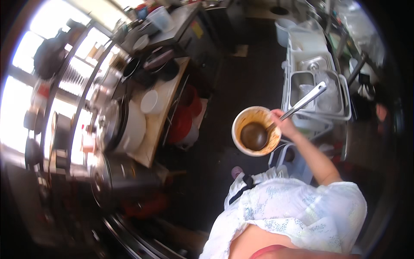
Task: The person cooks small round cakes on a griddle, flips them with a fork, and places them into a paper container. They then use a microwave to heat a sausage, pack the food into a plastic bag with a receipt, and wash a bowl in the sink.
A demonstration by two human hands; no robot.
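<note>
My right hand [285,124] grips the rim of a round white plastic tub [237,132] together with the metal handle [305,99] of a long utensil, probably a ladle, that leans out of it. Orange-brown sauce residue coats the tub's inner wall. At its bottom is a dark brown, shiny round area; whether this is liquid or the utensil's bowl I cannot tell. The tub hangs above the dark floor, in front of my body. My left hand is out of view.
Right of the tub stand metal pans [302,89] in a white bin. A wooden-topped counter [161,121] on the left bears a white bowl [149,101], a large pot [134,129] and dark pans. Red containers [181,124] sit beneath it. A clear plastic container [160,19] stands on the metal counter behind.
</note>
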